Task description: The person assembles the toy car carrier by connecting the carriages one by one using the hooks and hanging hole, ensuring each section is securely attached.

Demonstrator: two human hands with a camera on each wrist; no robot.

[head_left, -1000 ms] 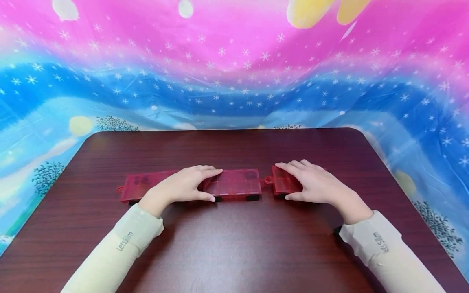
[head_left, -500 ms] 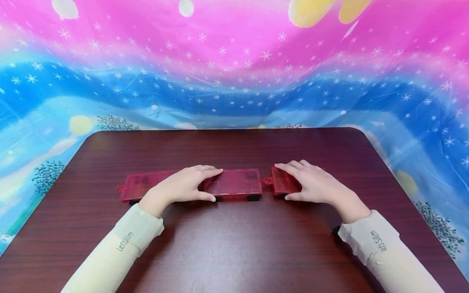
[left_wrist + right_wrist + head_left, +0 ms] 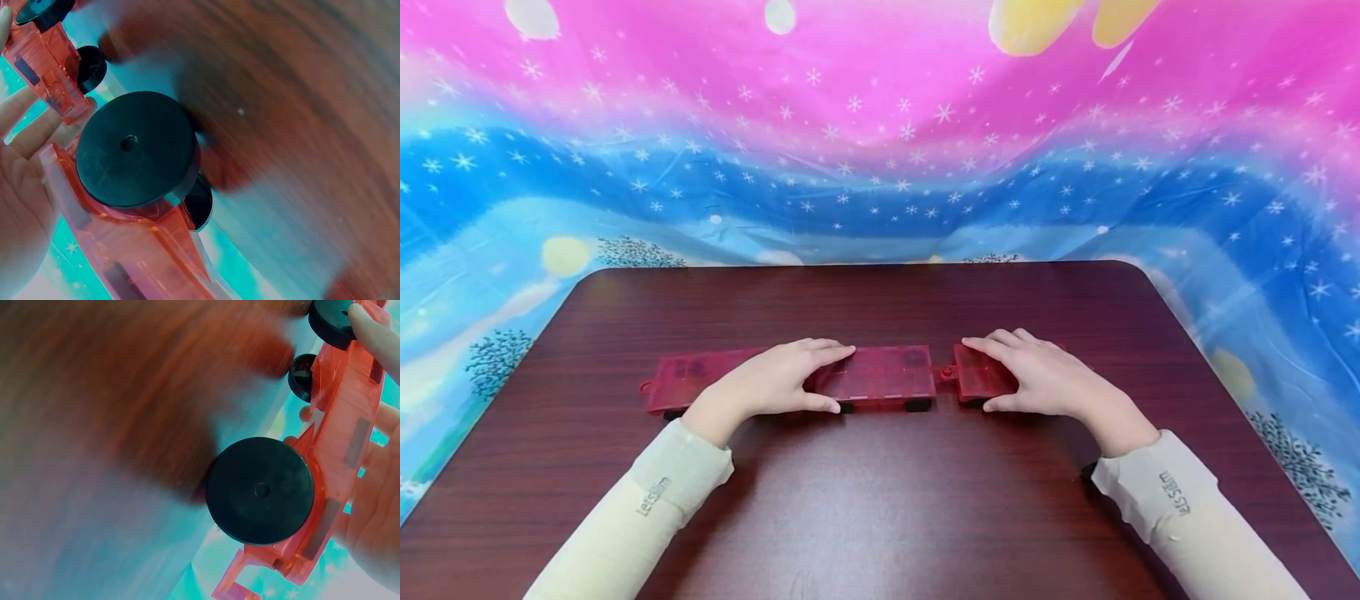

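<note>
Translucent red toy train cars with black wheels stand in a row on the table. My left hand (image 3: 775,375) grips the middle toy train car (image 3: 880,375) across its top, thumb on the near side by a wheel and fingers over the far edge. Further left is another red toy train car (image 3: 681,379), partly hidden behind that hand. My right hand (image 3: 1045,375) holds the right toy train car (image 3: 973,371) from above, thumb near its front wheel (image 3: 331,322). Between the middle and right cars sits a small red coupling ring (image 3: 947,372); whether it is hooked I cannot tell.
The dark wooden table (image 3: 865,500) has rounded far corners. Behind it hangs a pink and blue snowflake cloth (image 3: 865,167). A red hook (image 3: 234,575) sticks out from the right car's outer end in the right wrist view.
The coupling ring between the middle and right cars has shifted slightly left and lower, and the right car has edged left. Both hands keep nearly the same place.
</note>
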